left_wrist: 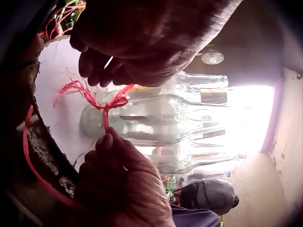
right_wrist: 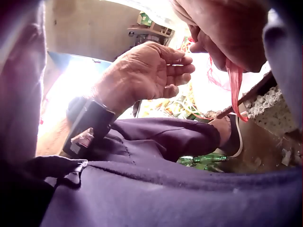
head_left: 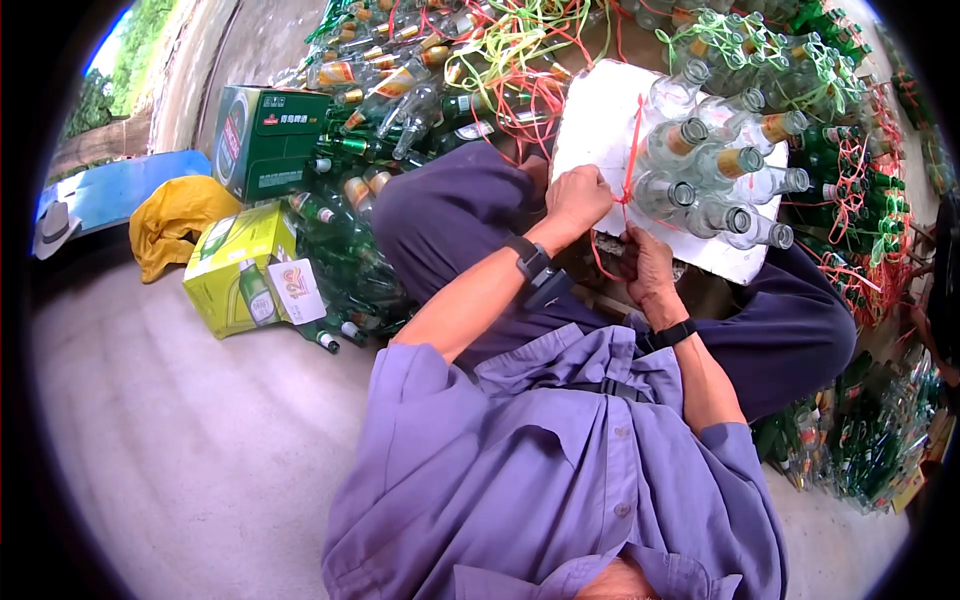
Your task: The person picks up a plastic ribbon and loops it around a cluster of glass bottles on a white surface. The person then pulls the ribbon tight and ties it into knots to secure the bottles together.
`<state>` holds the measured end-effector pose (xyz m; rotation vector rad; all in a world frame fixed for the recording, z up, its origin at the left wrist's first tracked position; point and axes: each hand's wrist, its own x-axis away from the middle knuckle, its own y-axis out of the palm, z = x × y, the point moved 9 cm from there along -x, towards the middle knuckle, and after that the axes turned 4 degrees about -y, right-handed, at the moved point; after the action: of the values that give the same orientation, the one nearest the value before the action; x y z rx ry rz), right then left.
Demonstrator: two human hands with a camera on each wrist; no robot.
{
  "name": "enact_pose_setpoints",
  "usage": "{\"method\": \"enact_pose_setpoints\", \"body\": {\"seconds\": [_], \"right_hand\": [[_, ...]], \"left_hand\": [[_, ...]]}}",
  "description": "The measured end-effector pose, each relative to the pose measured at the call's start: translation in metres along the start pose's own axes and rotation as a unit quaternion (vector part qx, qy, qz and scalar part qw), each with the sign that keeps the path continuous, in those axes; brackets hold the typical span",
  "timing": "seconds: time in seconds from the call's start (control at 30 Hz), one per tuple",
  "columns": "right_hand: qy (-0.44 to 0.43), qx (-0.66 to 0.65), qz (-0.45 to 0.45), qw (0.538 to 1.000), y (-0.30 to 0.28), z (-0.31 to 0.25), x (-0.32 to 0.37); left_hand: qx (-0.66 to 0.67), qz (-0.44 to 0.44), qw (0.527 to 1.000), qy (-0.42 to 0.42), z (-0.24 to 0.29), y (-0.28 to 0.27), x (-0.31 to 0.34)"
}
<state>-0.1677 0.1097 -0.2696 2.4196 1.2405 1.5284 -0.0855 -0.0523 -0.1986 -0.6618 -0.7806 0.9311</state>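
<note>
Clear glass bottles [head_left: 722, 160] stand in a cluster on a white board [head_left: 580, 130], with red string [head_left: 632, 160] [left_wrist: 106, 113] around them. At the near side, my right hand [head_left: 650, 265] [left_wrist: 123, 179] pinches the string below a loose knot [left_wrist: 106, 105] between thumb and forefinger; a red tail [right_wrist: 234, 87] hangs from it. My left hand [head_left: 580, 203] [left_wrist: 147, 42] is beside the knot, fingers loosely bent, thumb near the forefinger. No string shows in its palm in the right wrist view [right_wrist: 137, 71].
Green bottles [head_left: 350, 250] lie at the left beside a green carton [head_left: 270, 140], a yellow-green carton [head_left: 235, 265] and a yellow bag [head_left: 175, 220]. Tangled green and red string [head_left: 515, 60] lies over bottles beyond the board. More bottles [head_left: 860, 440] are at the right.
</note>
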Motion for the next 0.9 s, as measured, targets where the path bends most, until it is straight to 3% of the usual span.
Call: {"method": "enact_pose_setpoints", "body": {"seconds": [0.03,0.07,0.1,0.13,0.17,0.3,0.4,0.47,0.5,0.53,0.63,0.67,0.73,0.87,0.9], "right_hand": [[0.002,-0.002,-0.003,1.0,0.0,0.0,0.001],[0.004,-0.004,-0.006,1.0,0.001,0.0,0.002],[0.004,-0.004,-0.006,1.0,0.002,0.0,0.003],[0.0,-0.006,-0.001,1.0,0.003,-0.001,0.004],[-0.005,-0.007,0.004,1.0,0.004,-0.002,0.005],[-0.026,-0.002,0.03,0.999,0.003,-0.005,0.008],[-0.013,0.016,0.002,1.0,0.001,-0.001,0.002],[-0.005,0.016,0.005,1.0,-0.001,0.003,0.001],[-0.004,0.017,0.005,1.0,0.0,0.003,0.002],[0.004,0.012,0.003,1.0,0.001,0.003,0.002],[0.01,0.008,-0.004,1.0,0.004,0.001,0.003],[0.01,0.008,-0.007,1.0,0.004,0.001,0.004],[0.009,0.004,-0.002,1.0,0.004,0.001,0.005],[0.006,-0.004,0.011,1.0,0.004,-0.001,0.006],[0.006,-0.004,0.011,1.0,0.006,-0.002,0.007]], "left_hand": [[0.055,-0.098,0.99,-0.09,-0.013,0.015,0.002],[0.055,-0.098,0.99,-0.09,-0.015,0.019,0.004],[0.207,-0.18,0.949,-0.154,-0.026,0.042,0.012],[0.352,-0.255,0.875,-0.214,-0.029,0.067,0.023],[0.432,-0.272,0.83,-0.223,-0.02,0.073,0.032],[0.388,-0.28,0.846,-0.236,-0.018,0.085,0.039],[0.363,-0.231,0.887,-0.168,-0.016,0.077,0.035],[0.121,-0.123,0.97,-0.172,-0.03,0.048,0.033],[0.221,-0.053,0.958,-0.175,-0.042,0.047,0.027],[0.22,-0.052,0.958,-0.176,-0.048,0.045,0.021],[0.161,0.139,0.964,-0.16,-0.061,0.007,0.014],[0.161,0.139,0.964,-0.16,-0.058,0.005,0.014],[0.226,0.108,0.965,-0.081,-0.038,0.008,0.013],[0.295,-0.071,0.947,-0.102,-0.025,0.053,0.024],[0.302,-0.067,0.948,-0.071,-0.023,0.057,0.022]]}}
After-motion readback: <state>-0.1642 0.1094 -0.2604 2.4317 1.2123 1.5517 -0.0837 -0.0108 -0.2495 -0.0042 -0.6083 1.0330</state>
